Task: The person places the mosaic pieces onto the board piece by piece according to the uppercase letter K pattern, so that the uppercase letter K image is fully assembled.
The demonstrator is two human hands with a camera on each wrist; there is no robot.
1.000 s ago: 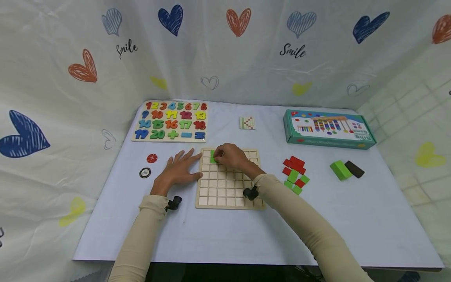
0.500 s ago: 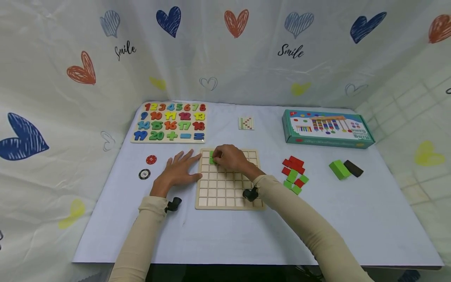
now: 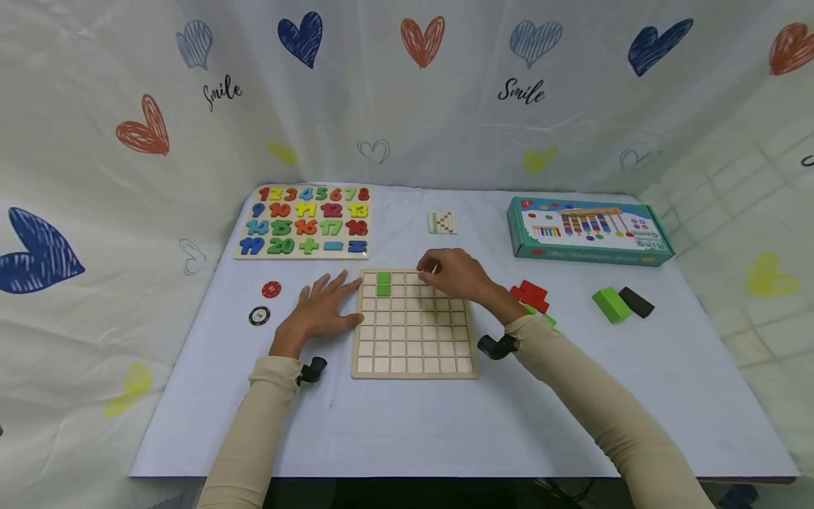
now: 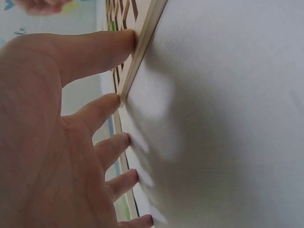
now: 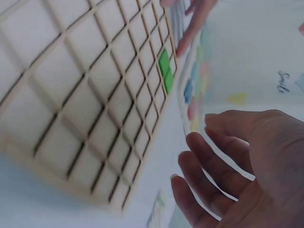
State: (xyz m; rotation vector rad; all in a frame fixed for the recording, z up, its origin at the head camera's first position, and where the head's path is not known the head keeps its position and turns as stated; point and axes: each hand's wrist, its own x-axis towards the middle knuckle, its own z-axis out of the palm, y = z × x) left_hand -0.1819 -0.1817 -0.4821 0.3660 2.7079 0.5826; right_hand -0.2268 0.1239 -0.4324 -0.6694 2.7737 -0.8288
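Note:
A wooden grid board (image 3: 415, 338) lies mid-table, with two green square tiles (image 3: 384, 284) seated one below the other in its upper left cells. My left hand (image 3: 321, 309) rests at the board's left edge with fingers spread; in the left wrist view the thumb and forefinger (image 4: 102, 109) touch the frame. Over the board's upper right part hovers my right hand (image 3: 454, 273), its fingers loosely bent and nothing held between them, as the right wrist view shows with the hand (image 5: 237, 166) beside the grid. Red tiles (image 3: 531, 295) lie right of the board, partly behind the right forearm.
A number puzzle board (image 3: 302, 223) stands at the back left, a small patterned card (image 3: 442, 223) at the back middle, a green box (image 3: 591, 232) at the back right. Two round chips (image 3: 271, 289) lie at left. A green block (image 3: 612, 305) and a dark block (image 3: 636, 302) lie at right.
My right hand has let go of the lower green tile and moved right along the board's top, uncovering both green tiles. My left hand has stayed at the board's edge.

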